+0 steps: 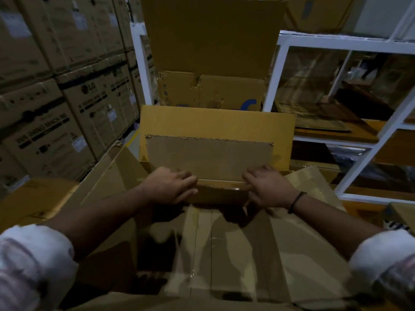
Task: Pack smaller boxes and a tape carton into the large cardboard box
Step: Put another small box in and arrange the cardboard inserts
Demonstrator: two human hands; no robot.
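Plainly, the risk lies in the small box (215, 153) catching on the way in: it sits at the far end of the big box (224, 254), its near edge held just above the big box's floor, and its tall open flap stands up behind it. If it is tilted or let go unevenly, I judge that a corner could snag the big box's side flap (107, 176) to the left, or the small box could drop askew and waste room for the tape carton, which I cannot pick out here. The left hand (170, 187) grips the small box's near edge at its left end, fingers curled close together over the rim. The right hand (267, 189) takes the right end likewise, fingers bent and pressed on the cardboard, thumb hidden. Both hands close on it, neither spread.
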